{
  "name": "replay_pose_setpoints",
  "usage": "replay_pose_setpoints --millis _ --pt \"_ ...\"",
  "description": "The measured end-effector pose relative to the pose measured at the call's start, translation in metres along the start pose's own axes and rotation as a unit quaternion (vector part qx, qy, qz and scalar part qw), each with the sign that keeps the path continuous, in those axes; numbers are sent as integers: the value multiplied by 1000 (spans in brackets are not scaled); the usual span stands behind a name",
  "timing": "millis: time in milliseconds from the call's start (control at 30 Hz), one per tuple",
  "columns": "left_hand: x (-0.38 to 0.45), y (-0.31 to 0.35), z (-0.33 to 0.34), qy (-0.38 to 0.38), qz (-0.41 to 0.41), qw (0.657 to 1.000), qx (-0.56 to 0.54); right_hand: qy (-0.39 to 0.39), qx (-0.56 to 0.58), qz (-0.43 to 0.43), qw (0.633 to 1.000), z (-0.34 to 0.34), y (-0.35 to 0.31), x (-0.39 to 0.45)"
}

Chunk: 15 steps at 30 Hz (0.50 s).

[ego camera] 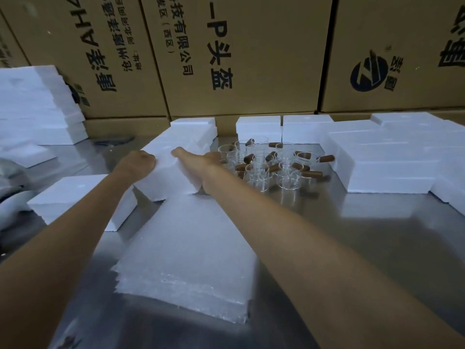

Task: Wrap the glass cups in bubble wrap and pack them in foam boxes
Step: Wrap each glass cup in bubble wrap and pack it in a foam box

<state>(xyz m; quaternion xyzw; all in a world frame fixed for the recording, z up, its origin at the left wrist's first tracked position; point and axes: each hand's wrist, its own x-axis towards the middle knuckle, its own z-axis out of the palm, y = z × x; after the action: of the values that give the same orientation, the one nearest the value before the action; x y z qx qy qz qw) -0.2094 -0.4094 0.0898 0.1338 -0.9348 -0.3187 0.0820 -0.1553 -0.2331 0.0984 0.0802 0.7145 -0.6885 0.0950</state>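
A white foam box (173, 172) lies on the steel table (364, 248), a little beyond a stack of bubble wrap sheets (186, 260). My left hand (139, 162) grips the box's left edge with curled fingers. My right hand (201, 161) holds its right side, thumb lying across the top. Just right of that hand stands a cluster of several clear glass cups (271, 165) with brown wooden handles; some are upright, some lie tipped.
More foam boxes sit at the near left (80, 200), in a tall stack at the far left (32, 109), along the back (259, 129) and piled at the right (382, 162). Large printed cardboard cartons (251, 59) wall off the table's far side.
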Motion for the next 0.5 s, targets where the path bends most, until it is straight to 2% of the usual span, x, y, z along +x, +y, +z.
replay_pose_setpoints --millis 67,233,367,500 --pt "8 -4 -3 9 -5 1000 -29 -3 -22 -2 1000 1 -1 3" --pt "20 -8 -7 7 -6 1000 5 8 -92 -26 995 7 -3 3" --pt "22 -8 -13 0 -41 999 30 -1 -97 -47 994 16 -3 -1" --pt "20 -6 -17 6 -54 998 32 -33 -89 -26 995 30 0 -1"
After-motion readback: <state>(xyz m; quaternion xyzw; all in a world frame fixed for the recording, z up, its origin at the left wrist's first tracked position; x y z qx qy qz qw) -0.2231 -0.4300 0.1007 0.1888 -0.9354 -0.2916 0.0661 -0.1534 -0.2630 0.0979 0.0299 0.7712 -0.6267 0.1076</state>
